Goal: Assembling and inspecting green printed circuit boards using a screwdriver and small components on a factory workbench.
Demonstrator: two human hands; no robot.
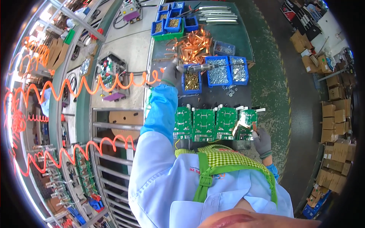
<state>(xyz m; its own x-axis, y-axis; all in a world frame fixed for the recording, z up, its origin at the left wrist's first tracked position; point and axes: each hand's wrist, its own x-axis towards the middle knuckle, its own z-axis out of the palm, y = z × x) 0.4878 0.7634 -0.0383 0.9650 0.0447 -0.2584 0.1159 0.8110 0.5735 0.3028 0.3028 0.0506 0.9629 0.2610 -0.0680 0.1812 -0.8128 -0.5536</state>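
My left hand [170, 74], in a grey glove, is wrapped round a silver air screwdriver [201, 68]. The tool lies level above the blue bins of hardware, its thin bit pointing right, and an orange coiled hose [99, 89] runs to it from the left. My right hand [262, 141], also gloved, is closed at the right edge of the last green circuit board [248, 115]. A small copper strip [254, 126] shows at its fingertips. Shiny copper-toned metal [238, 127] lies on that board. To its left, more green boards [204, 121] stand in a row.
Blue bins hold brass parts [191, 80], silver bolts [218, 72] and washers [238, 70]. Behind them lie a heap of copper strips [195, 45], smaller blue bins [173, 23] and metal bars [217, 15]. A roller conveyor [114, 125] runs left; cardboard boxes [336, 125] stand right.
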